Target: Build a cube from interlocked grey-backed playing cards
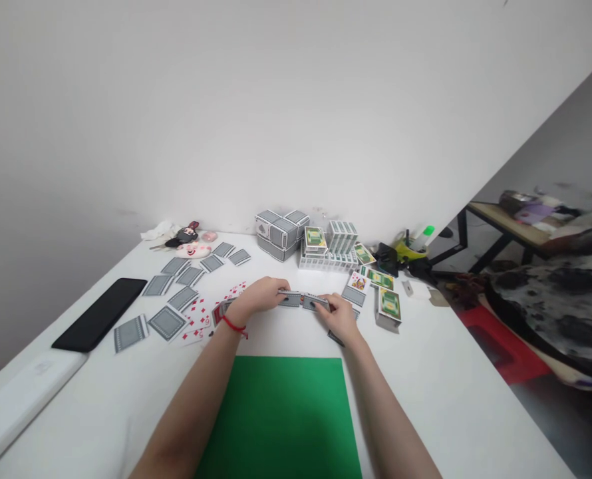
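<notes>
My left hand (262,297), with a red cord on its wrist, is closed on the left end of a row of grey-backed playing cards (291,300). At the right end of that row, my right hand (336,315) pinches more playing cards (314,303) with thumb and fingers. The two card groups meet end to end between my hands, just above the white table. Face-up red-suit cards (196,316) lie left of my left wrist, partly hidden by it. Next to my right hand lies a queen card (359,282) on a grey-backed card.
Grey-backed cards (167,322) are scattered at left by a black tablet (101,313). Stacked card blocks (282,234) and green-and-white card boxes (343,237) stand against the wall. A card box (388,305) lies at right. A green mat (286,412) lies in front.
</notes>
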`<state>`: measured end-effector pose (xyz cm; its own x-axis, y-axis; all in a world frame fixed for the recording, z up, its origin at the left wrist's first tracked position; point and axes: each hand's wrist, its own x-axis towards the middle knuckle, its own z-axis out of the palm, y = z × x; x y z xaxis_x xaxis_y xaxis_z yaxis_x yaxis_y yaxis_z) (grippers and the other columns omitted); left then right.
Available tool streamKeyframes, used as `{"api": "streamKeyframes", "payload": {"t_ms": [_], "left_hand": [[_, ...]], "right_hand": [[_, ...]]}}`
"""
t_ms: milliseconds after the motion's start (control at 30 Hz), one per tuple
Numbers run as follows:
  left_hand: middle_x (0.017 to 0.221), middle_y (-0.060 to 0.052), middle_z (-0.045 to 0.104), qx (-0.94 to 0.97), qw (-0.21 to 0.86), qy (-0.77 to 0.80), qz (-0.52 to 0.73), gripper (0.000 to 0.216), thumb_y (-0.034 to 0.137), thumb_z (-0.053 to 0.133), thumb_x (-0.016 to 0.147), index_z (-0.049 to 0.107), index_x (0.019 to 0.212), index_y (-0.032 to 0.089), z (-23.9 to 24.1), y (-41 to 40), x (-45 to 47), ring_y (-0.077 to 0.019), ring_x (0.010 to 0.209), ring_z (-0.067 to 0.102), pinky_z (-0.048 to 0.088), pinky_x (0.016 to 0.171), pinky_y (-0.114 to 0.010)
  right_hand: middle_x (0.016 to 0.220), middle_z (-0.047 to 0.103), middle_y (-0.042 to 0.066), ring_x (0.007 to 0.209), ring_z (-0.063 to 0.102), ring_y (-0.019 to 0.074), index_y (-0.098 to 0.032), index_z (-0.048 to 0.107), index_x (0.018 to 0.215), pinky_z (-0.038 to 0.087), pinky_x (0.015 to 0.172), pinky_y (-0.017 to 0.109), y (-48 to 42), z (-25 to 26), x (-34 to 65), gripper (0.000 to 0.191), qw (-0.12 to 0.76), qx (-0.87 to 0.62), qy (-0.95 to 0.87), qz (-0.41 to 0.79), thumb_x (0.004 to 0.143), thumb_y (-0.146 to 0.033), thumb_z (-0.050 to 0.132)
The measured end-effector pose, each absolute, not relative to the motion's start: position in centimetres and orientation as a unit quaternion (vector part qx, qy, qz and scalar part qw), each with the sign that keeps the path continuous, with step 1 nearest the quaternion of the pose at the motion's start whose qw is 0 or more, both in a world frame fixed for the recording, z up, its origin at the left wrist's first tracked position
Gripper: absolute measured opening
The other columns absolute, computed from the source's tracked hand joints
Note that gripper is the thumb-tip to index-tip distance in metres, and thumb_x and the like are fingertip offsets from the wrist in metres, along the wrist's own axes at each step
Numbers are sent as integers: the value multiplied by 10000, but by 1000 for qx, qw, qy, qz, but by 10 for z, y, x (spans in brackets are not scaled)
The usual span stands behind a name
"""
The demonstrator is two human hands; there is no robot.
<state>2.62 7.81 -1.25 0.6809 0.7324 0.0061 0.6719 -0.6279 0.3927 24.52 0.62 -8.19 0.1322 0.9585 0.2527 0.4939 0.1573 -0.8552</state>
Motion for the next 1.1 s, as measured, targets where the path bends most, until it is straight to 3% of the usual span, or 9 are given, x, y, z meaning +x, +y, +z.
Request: {"api": "streamKeyframes", "payload": {"t_ms": [167,467,1100], "left_hand": [[796,-72,684,904,151,393,76,227,175,430,818,646,888,184,-20,73,40,-198,740,623,427,669,-258],[846,-66,698,905,133,396,85,305,150,380,847,666,934,215,-30,71,47,-202,793,639,436,679,-256],[806,-50,699,913,137,377,79,297,143,386,825,671,877,210,-20,71,44,-179,739,625,422,654,-232]], "right_hand": [[846,657,46,762,569,196,-189,623,919,431,704,304,8,-85,234,228,506,-581,-584,254,714,-241,538],[772,665,31,729,588,190,-181,622,837,445,693,301,10,-93,226,181,563,-562,-506,332,673,-244,579],[832,699,45,768,616,195,-191,664,854,465,729,316,10,-89,233,197,530,-547,-543,353,682,-263,599]]}}
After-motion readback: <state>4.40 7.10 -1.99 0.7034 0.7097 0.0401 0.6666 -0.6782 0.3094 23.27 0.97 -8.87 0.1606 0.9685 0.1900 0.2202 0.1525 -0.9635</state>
